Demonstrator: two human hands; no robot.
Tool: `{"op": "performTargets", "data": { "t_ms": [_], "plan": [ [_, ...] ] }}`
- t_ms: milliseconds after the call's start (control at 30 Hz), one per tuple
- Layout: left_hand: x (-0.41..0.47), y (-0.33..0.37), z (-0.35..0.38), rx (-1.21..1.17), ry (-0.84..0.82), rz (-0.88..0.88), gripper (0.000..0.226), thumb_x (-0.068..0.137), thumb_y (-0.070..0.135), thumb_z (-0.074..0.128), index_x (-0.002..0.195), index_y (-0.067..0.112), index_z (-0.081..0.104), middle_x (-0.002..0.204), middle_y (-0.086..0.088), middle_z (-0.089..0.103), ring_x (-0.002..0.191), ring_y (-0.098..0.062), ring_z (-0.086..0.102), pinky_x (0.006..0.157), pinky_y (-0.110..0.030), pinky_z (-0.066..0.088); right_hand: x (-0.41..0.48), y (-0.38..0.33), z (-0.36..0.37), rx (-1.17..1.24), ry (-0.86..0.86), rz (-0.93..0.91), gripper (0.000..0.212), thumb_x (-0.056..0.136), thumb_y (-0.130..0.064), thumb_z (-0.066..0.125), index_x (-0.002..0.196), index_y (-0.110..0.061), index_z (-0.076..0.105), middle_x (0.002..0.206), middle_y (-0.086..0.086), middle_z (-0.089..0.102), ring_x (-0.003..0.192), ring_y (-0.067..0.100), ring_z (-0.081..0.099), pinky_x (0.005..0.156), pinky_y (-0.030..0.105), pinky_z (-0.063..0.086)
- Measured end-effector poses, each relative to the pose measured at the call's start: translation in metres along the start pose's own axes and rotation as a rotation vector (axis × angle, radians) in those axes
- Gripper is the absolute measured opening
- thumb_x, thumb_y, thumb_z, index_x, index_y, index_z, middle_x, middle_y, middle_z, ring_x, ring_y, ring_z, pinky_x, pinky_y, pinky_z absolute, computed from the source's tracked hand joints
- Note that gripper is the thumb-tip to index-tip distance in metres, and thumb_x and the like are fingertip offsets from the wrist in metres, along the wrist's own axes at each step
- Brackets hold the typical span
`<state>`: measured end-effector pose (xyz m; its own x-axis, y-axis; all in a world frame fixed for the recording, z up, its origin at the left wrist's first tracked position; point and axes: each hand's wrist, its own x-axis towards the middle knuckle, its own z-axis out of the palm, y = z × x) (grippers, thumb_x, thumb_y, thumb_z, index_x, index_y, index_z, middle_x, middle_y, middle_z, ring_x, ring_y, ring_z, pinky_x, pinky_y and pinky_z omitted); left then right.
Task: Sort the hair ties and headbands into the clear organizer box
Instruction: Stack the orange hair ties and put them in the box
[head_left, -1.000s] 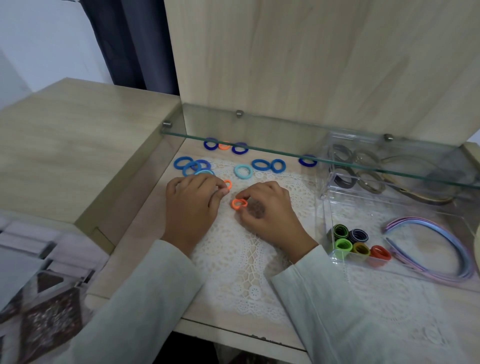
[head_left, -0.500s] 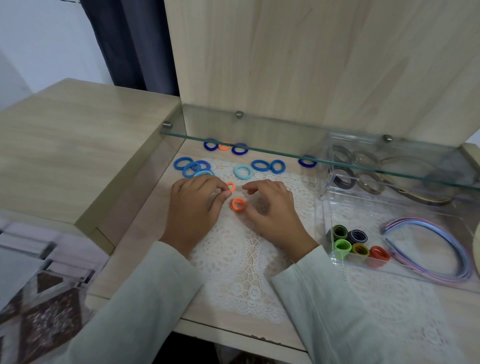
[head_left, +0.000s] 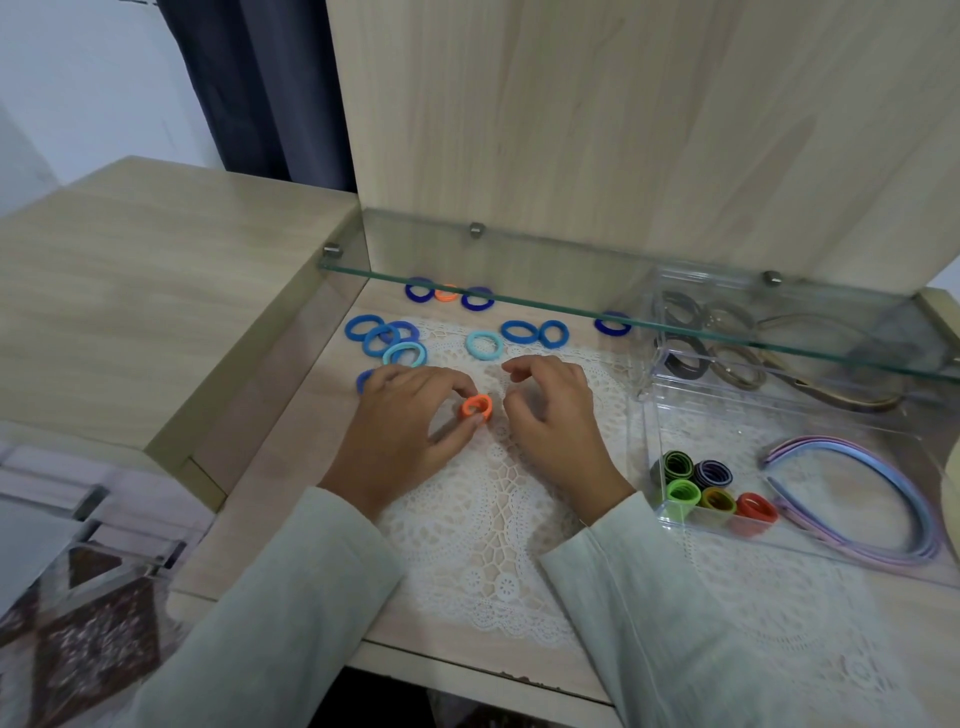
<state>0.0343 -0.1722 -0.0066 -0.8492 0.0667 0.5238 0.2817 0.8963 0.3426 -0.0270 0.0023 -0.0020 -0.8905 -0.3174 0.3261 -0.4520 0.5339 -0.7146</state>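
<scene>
The left hand (head_left: 400, 426) pinches a soft, ring-shaped orange hair tie (head_left: 477, 408) upright between thumb and curled fingers, over the white lace mat (head_left: 493, 525). Just beside it, the right hand (head_left: 556, 421) hovers half-curled and holds nothing. Blue hair ties (head_left: 519, 331) lie beyond the fingertips, and the clear organizer box (head_left: 852, 499) stands right of the right hand.

One head-worn wide camera is looking forward and down, close above the left hand (head_left: 400, 436) and right hand (head_left: 558, 423), with the clear box (head_left: 727, 431) showing to their right.
</scene>
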Motion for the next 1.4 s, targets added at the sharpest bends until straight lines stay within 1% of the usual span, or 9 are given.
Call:
{"op": "performTargets", "data": {
  "t_ms": [200,333,467,667,833,933,1033,1233,1400],
  "plan": [
    [0.000,0.000,0.001,-0.003,-0.027,-0.043,0.028,0.088,0.050,0.057,0.109,0.031,0.059,0.101,0.021,0.064,0.097,0.002,0.057,0.096,-0.029,0.032,0.001,0.001,0.000,-0.007,-0.006,0.012,0.033,0.086,-0.034,0.044,0.112,-0.026,0.061,0.105,-0.015,0.058,0.108,0.007,0.040,0.095,0.035,0.035],
    [0.000,0.001,0.001,0.011,-0.040,-0.047,0.034,0.088,0.049,0.057,0.115,0.029,0.060,0.110,0.019,0.065,0.104,-0.001,0.059,0.100,-0.038,0.038,0.002,0.003,0.000,-0.019,0.013,0.017,0.036,0.087,-0.035,0.043,0.115,-0.024,0.062,0.110,-0.013,0.058,0.110,0.009,0.041,0.096,0.036,0.036],
    [0.000,0.000,0.002,0.061,0.009,-0.104,0.043,0.089,0.046,0.052,0.126,0.025,0.057,0.125,0.011,0.062,0.124,-0.010,0.054,0.108,-0.047,0.034,0.012,0.004,0.001,-0.143,0.058,-0.016,0.033,0.091,-0.030,0.046,0.120,-0.020,0.060,0.120,-0.005,0.058,0.119,0.017,0.043,0.098,0.034,0.033],
    [0.002,-0.006,0.010,0.271,-0.050,-0.467,0.061,0.090,0.043,0.035,0.147,0.019,0.042,0.159,-0.008,0.031,0.148,-0.032,0.023,0.116,-0.054,0.018,0.041,0.009,0.011,-0.474,0.005,-0.028,0.046,0.096,-0.033,0.043,0.141,-0.021,0.044,0.146,0.003,0.042,0.139,0.027,0.028,0.113,0.046,0.023],
    [0.003,-0.010,0.013,0.323,-0.132,-0.517,0.068,0.090,0.046,0.029,0.153,0.020,0.030,0.163,-0.010,0.018,0.150,-0.035,0.012,0.118,-0.055,0.011,0.076,0.009,0.024,-0.619,-0.125,-0.045,0.051,0.099,-0.040,0.032,0.148,-0.027,0.032,0.157,0.003,0.025,0.146,0.029,0.014,0.117,0.049,0.012],
    [0.003,-0.011,0.014,0.313,-0.141,-0.533,0.069,0.090,0.045,0.026,0.155,0.020,0.026,0.164,-0.009,0.014,0.151,-0.034,0.009,0.119,-0.053,0.009,0.096,0.009,0.029,-0.618,-0.127,-0.105,0.045,0.097,-0.035,0.036,0.141,-0.026,0.041,0.149,0.002,0.037,0.138,0.030,0.028,0.112,0.048,0.021],
    [0.003,-0.012,0.015,0.309,-0.152,-0.540,0.065,0.094,0.041,0.029,0.155,0.020,0.023,0.165,-0.009,0.011,0.151,-0.034,0.007,0.119,-0.053,0.007,0.111,0.007,0.030,-0.626,-0.113,-0.212,0.036,0.095,-0.029,0.041,0.128,-0.024,0.054,0.133,-0.001,0.052,0.120,0.028,0.043,0.098,0.043,0.033],
    [0.004,-0.011,0.016,0.299,-0.201,-0.551,0.066,0.095,0.043,0.026,0.157,0.022,0.015,0.166,-0.005,0.002,0.152,-0.030,-0.001,0.120,-0.051,0.000,0.129,0.006,0.042,-0.595,-0.135,-0.315,0.036,0.100,-0.034,0.040,0.130,-0.030,0.059,0.112,0.003,0.060,0.105,0.028,0.047,0.087,0.037,0.031],
    [0.005,-0.010,0.013,0.294,-0.212,-0.545,0.072,0.089,0.045,0.021,0.157,0.022,0.014,0.166,-0.003,0.003,0.152,-0.029,0.000,0.120,-0.052,0.000,0.137,-0.003,0.051,-0.599,-0.136,-0.221,0.035,0.099,-0.035,0.040,0.121,-0.023,0.064,0.116,0.006,0.055,0.111,0.029,0.045,0.091,0.038,0.031]
  ]
}}
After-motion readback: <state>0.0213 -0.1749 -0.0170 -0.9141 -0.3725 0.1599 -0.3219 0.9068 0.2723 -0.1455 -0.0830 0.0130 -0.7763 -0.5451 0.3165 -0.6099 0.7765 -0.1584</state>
